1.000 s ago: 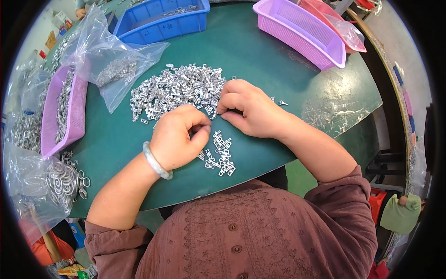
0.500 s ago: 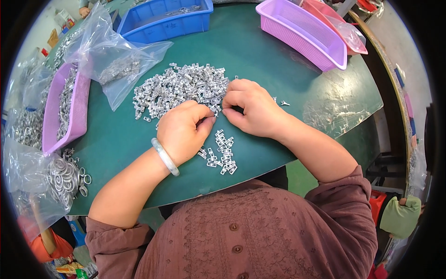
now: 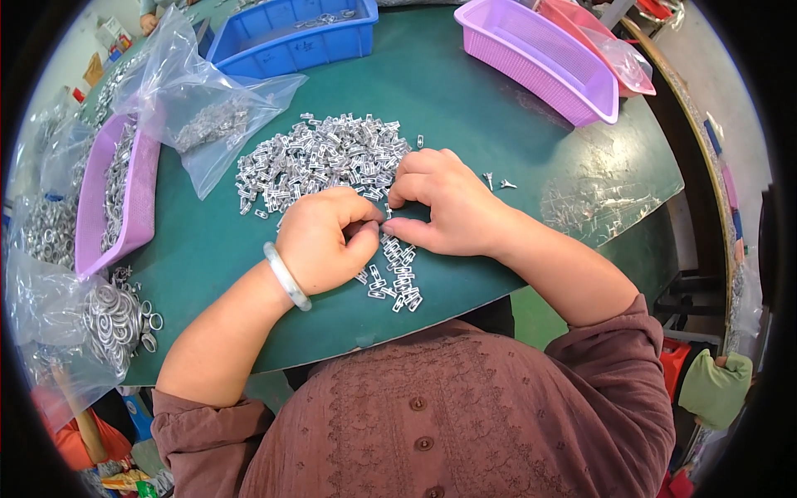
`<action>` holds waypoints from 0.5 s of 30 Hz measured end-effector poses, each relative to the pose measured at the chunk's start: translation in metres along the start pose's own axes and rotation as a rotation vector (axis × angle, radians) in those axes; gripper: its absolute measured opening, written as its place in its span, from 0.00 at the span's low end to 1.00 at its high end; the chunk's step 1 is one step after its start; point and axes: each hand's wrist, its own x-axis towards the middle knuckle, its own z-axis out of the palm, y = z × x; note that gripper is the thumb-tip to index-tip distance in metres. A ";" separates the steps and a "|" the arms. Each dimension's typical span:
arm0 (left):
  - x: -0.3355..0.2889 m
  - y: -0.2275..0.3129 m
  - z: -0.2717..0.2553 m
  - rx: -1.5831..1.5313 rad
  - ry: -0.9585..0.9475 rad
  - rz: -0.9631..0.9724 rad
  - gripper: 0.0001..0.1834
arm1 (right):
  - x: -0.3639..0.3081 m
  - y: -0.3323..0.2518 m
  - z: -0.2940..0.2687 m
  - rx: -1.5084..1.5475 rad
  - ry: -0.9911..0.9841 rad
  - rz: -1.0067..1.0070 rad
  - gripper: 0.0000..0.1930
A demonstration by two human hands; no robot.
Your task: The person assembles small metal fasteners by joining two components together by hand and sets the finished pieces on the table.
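Right now, our left hand (image 3: pixel 320 236) is curled beside the near edge of the pile (image 3: pixel 320 158) of small metal pieces, its thumb and forefinger bent close together at the tips. We cannot tell whether they pinch anything. Our right hand (image 3: pixel 444 207) faces it, thumb and forefinger parted by a clear gap, the thumb tip right by the left fingertips; a piece (image 3: pixel 388 211) shows in that gap, but we cannot tell whether it is held. Just below our fingertips lies a loose cluster (image 3: pixel 402 274) of similar pieces on the green table (image 3: pixel 490 286). We wear a pale bangle (image 3: pixel 287 278) on the left wrist. Beyond the pile are a clear bag (image 3: pixel 212 120) and a blue bin (image 3: pixel 295 54); metal rings (image 3: pixel 116 324) lie well off to our left.
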 end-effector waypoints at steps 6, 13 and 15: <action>0.000 -0.001 0.000 -0.041 0.044 -0.027 0.04 | -0.001 0.002 0.003 -0.010 -0.001 0.027 0.06; 0.001 -0.001 0.001 0.011 0.024 -0.063 0.07 | -0.001 0.004 0.003 0.006 0.010 0.000 0.04; 0.001 -0.001 0.001 0.024 0.016 -0.059 0.07 | -0.001 0.005 0.003 0.009 0.018 -0.010 0.04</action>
